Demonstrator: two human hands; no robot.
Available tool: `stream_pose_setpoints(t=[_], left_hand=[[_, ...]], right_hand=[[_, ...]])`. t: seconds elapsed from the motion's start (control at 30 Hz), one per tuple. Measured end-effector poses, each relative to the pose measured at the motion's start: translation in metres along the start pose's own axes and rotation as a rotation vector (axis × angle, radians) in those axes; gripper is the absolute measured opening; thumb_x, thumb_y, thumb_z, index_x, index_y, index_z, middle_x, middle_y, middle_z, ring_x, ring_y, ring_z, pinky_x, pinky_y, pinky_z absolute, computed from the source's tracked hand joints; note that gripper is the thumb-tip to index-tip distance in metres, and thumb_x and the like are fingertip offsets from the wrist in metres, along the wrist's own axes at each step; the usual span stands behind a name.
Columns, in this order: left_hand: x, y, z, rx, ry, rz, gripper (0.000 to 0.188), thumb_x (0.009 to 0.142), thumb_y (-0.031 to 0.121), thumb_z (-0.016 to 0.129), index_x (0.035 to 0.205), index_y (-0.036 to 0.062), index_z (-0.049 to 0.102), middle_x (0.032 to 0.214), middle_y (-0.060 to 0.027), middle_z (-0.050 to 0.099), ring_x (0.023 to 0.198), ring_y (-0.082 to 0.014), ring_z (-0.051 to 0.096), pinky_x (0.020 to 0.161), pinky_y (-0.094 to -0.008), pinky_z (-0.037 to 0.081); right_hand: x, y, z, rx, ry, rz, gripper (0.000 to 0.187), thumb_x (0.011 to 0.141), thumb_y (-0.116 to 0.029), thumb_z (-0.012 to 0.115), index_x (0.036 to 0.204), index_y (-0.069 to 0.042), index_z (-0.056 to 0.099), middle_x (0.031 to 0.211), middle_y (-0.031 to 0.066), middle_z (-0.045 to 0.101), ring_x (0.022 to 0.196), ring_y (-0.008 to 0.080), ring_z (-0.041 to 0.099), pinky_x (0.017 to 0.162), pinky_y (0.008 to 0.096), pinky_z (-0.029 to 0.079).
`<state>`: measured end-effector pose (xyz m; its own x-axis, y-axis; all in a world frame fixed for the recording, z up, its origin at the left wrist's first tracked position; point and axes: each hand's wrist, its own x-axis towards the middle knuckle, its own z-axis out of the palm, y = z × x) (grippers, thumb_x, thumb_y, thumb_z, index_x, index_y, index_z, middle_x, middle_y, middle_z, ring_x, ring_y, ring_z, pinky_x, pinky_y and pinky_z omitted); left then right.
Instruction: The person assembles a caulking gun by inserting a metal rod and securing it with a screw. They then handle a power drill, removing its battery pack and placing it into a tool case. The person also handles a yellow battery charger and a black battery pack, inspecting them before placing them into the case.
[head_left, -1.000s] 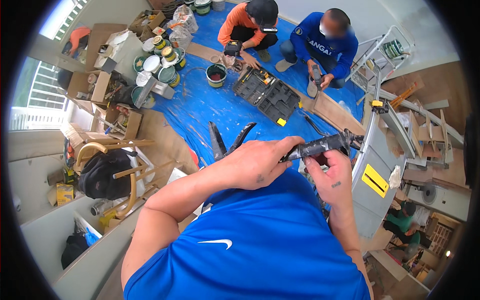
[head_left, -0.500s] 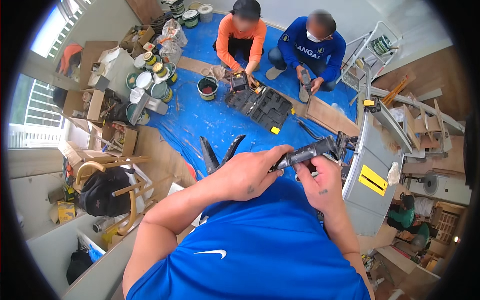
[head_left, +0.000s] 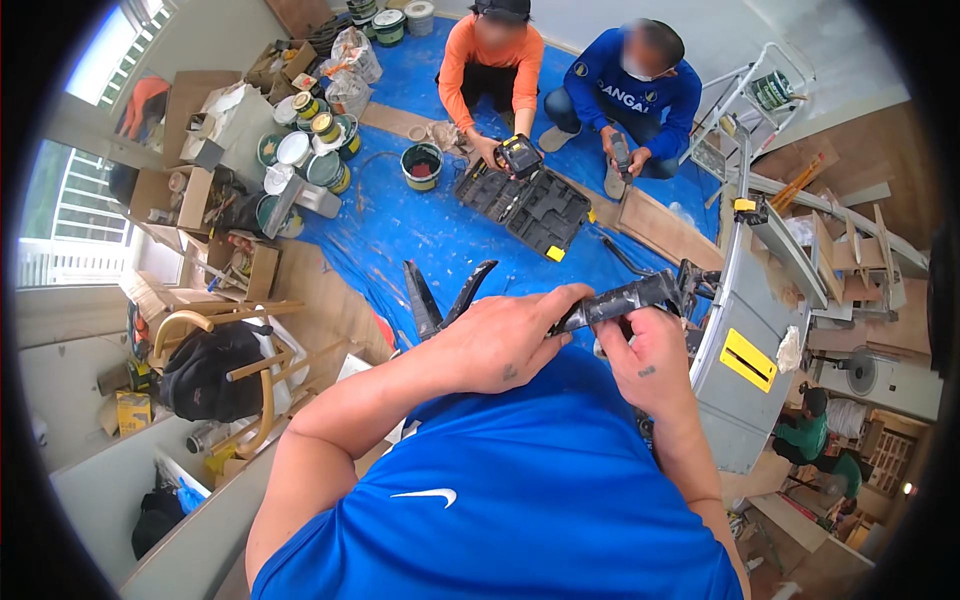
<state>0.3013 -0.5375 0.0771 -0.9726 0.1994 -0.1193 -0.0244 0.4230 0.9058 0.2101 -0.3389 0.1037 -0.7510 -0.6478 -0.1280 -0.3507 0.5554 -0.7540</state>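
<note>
A black tube-shaped tool [head_left: 632, 297] lies across in front of my chest. Two splayed black prongs [head_left: 447, 297] stick out beyond its left end, and a clamp-like head [head_left: 688, 284] sits at its right end. My left hand [head_left: 512, 342] is closed around the tube's left part, thumb and fingers wrapped over it. Beneath the tube's middle, my right hand [head_left: 647, 365] has curled fingers, the thumb pressed against its underside; those fingertips are partly hidden. Its exact kind I cannot make out.
A table saw [head_left: 735, 400] stands close at my right. Ahead on blue sheeting [head_left: 385, 240] lies an open black tool case [head_left: 535, 215], with a bucket [head_left: 422, 165] beside it. Two people crouch there, one holding a power tool [head_left: 620, 155]. Paint tubs [head_left: 325, 170] and chairs [head_left: 265, 370] stand left.
The view has shifted slightly. My hands keep their hold on the black tool. The orange-sleeved person's hands and the black-and-yellow item have shifted slightly over the case.
</note>
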Motion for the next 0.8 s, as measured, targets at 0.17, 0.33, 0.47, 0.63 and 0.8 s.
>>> stream_pose_setpoints(t=[0.17, 0.33, 0.47, 0.63, 0.8], left_hand=[[0.001, -0.001, -0.002, -0.031, 0.009, -0.017, 0.055, 0.096, 0.010, 0.061, 0.148, 0.0080, 0.043, 0.115, -0.0238, 0.069, 0.104, -0.0455, 0.066, 0.085, -0.0528, 0.052], [0.001, -0.001, -0.001, -0.029, 0.023, 0.007, 0.055, 0.096, 0.010, 0.061, 0.148, 0.0069, 0.043, 0.113, -0.0238, 0.069, 0.103, -0.0457, 0.067, 0.084, -0.0528, 0.052], [-0.001, 0.000, 0.000, -0.012, 0.022, 0.016, 0.056, 0.095, 0.010, 0.061, 0.148, 0.0073, 0.043, 0.113, -0.0237, 0.069, 0.103, -0.0459, 0.067, 0.083, -0.0529, 0.052], [0.001, 0.001, -0.001, -0.022, 0.003, -0.040, 0.055, 0.096, 0.010, 0.061, 0.148, 0.0077, 0.043, 0.113, -0.0238, 0.069, 0.103, -0.0453, 0.067, 0.083, -0.0527, 0.052], [0.001, 0.003, -0.001, -0.006, 0.007, 0.005, 0.054, 0.097, 0.011, 0.061, 0.148, 0.0089, 0.043, 0.113, -0.0232, 0.070, 0.103, -0.0449, 0.067, 0.083, -0.0528, 0.052]], right_hand=[[0.000, 0.003, 0.005, 0.125, 0.055, -0.005, 0.012, 0.092, -0.009, 0.073, 0.097, 0.002, 0.072, 0.081, 0.0129, 0.073, 0.069, 0.0210, 0.068, 0.065, 0.0335, 0.052], [-0.001, 0.001, 0.001, 0.246, -0.004, 0.064, 0.012, 0.093, -0.008, 0.072, 0.099, 0.002, 0.072, 0.083, 0.0124, 0.074, 0.071, 0.0179, 0.069, 0.065, 0.0322, 0.052], [-0.001, 0.005, 0.000, 0.113, -0.013, 0.003, 0.012, 0.094, -0.008, 0.071, 0.101, 0.002, 0.072, 0.081, 0.0123, 0.073, 0.070, 0.0169, 0.068, 0.065, 0.0323, 0.052], [-0.001, 0.002, 0.003, 0.060, 0.010, 0.005, 0.012, 0.094, -0.008, 0.070, 0.101, 0.001, 0.073, 0.078, 0.0116, 0.071, 0.069, 0.0174, 0.068, 0.065, 0.0332, 0.052], [-0.001, 0.004, -0.005, 0.194, -0.076, 0.111, 0.014, 0.095, -0.011, 0.069, 0.102, 0.001, 0.073, 0.079, 0.0113, 0.071, 0.069, 0.0189, 0.068, 0.065, 0.0334, 0.052]])
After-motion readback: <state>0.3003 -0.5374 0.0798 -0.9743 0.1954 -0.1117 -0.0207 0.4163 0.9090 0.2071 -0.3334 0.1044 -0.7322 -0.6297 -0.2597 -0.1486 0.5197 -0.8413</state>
